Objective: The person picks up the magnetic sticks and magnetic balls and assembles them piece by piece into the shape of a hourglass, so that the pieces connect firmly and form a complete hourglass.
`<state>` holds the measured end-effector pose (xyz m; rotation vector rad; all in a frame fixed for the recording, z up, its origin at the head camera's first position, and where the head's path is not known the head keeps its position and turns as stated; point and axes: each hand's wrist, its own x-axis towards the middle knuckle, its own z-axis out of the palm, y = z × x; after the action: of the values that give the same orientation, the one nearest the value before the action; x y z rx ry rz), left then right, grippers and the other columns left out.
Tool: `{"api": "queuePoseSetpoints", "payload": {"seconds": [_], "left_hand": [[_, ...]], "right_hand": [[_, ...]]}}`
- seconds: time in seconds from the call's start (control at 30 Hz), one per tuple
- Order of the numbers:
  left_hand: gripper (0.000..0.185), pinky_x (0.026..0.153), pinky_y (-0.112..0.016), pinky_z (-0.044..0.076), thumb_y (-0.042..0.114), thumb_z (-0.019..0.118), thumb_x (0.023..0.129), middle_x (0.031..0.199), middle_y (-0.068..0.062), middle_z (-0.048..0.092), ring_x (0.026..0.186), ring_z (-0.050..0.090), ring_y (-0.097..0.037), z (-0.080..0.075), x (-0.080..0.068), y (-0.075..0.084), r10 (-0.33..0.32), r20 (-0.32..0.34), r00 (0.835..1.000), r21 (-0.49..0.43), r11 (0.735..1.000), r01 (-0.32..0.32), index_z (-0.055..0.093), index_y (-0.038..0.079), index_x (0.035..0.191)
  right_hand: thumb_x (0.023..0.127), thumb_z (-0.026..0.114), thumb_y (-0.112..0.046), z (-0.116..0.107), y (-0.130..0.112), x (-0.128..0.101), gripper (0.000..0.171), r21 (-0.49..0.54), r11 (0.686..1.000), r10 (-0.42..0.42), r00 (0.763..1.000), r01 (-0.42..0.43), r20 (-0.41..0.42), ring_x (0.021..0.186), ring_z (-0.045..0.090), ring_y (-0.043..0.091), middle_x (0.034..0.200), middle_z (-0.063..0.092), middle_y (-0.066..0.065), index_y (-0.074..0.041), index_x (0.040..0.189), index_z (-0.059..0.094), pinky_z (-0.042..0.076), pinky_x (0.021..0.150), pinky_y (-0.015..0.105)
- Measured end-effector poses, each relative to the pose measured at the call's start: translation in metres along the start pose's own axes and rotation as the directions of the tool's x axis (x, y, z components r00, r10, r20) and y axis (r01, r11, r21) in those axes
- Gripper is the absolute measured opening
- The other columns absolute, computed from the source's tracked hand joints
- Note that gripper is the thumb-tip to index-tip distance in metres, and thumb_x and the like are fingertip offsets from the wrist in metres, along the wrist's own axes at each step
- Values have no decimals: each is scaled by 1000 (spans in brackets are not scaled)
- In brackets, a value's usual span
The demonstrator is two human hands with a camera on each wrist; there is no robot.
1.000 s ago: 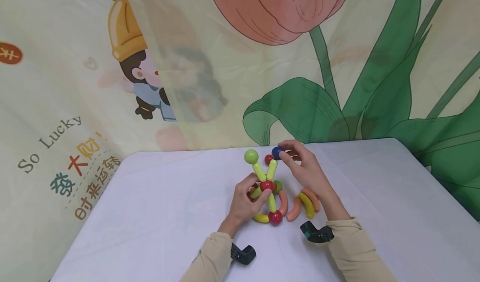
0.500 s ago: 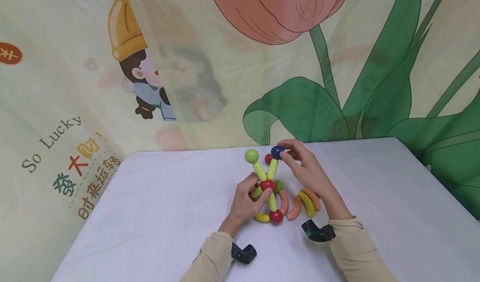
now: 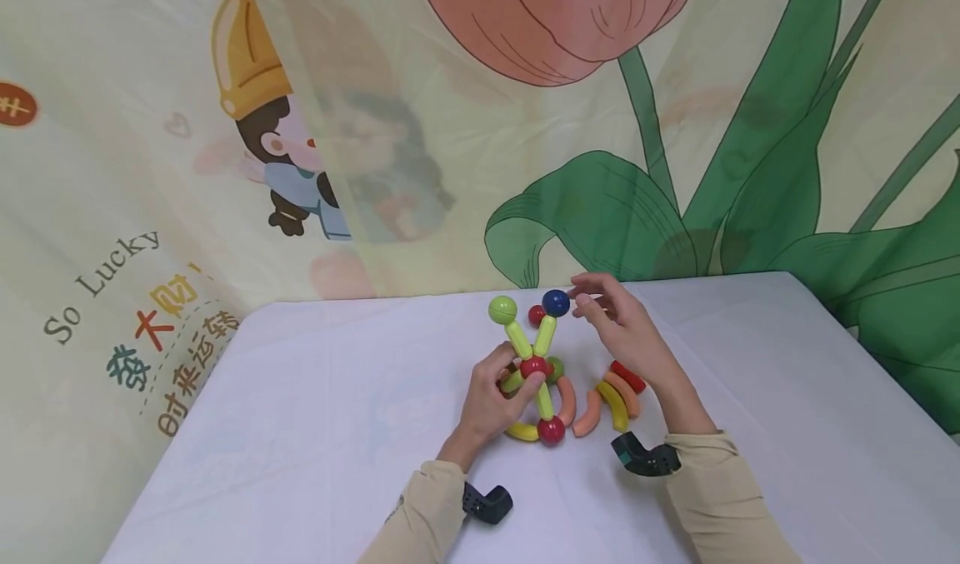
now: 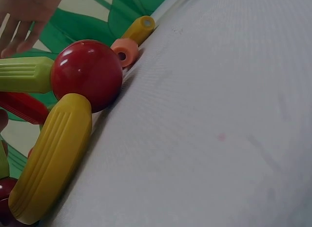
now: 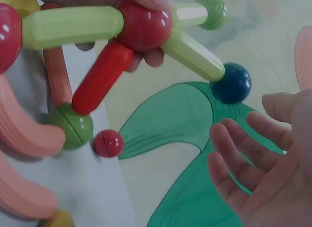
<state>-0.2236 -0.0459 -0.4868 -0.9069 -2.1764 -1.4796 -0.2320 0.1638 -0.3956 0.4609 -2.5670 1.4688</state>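
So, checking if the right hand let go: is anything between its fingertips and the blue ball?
Nothing: the right wrist view shows a bare gap between the right hand and the blue ball.

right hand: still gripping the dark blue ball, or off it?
Off it. The right hand is open, fingers spread, a clear gap to the dark blue ball, which sits on the light green rod.

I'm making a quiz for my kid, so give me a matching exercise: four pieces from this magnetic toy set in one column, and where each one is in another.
Column one:
1. dark blue ball
2. light green ball
3. small red ball
4. red ball at the hub

Column two:
A. lying loose on the table behind the figure
B. pinched by the left hand
C. atop the left upper stick
D. atop the right upper stick, beside the open right hand

Pairs: 1-D, 2-C, 3-A, 4-B
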Motion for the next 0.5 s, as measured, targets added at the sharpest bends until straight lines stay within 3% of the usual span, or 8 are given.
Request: {"api": "queuePoseSetpoints", "payload": {"seconds": [0.1, 0.2, 0.4, 0.5], "left_hand": [[22, 68, -23, 50, 23, 64, 89, 96, -1, 64, 81, 55, -10, 1, 0, 1, 5, 1, 1000, -9, 1000, -5, 61, 13, 108], [22, 66, -22, 49, 23, 64, 89, 94, -2, 64, 79, 54, -10, 2, 0, 0, 13, -1, 1000, -9, 1000, -13, 61, 12, 107], [22, 66, -22, 49, 23, 63, 89, 95, -1, 64, 79, 54, -11, 0, 1, 2, 7, 0, 1000, -11, 1000, -7, 60, 13, 108], [22, 68, -24, 50, 21, 64, 88, 97, -1, 64, 81, 56, -13, -3, 1, 2, -41, 33, 999, -27, 999, 42, 60, 14, 109]], "right_hand": [[99, 46, -29, -7, 5, -5, 34, -40, 997, 66, 998, -66, 5, 93, 60, 25, 114, 59, 11, -11, 128, 47, 50, 80, 39], [98, 48, -30, -15, 11, -13, 32, -111, 983, 152, 985, -143, 81, 88, 58, 25, 105, 60, 14, -8, 123, 51, 51, 72, 35], [96, 53, -28, -26, 20, -36, 26, -289, 923, 325, 915, -253, 238, 82, 53, 19, 97, 61, 10, -8, 112, 57, 49, 64, 27], [94, 56, -26, -30, 24, -47, 22, -324, 902, 380, 881, -286, 281, 81, 52, 18, 95, 60, 8, -9, 108, 58, 47, 64, 28]]}}
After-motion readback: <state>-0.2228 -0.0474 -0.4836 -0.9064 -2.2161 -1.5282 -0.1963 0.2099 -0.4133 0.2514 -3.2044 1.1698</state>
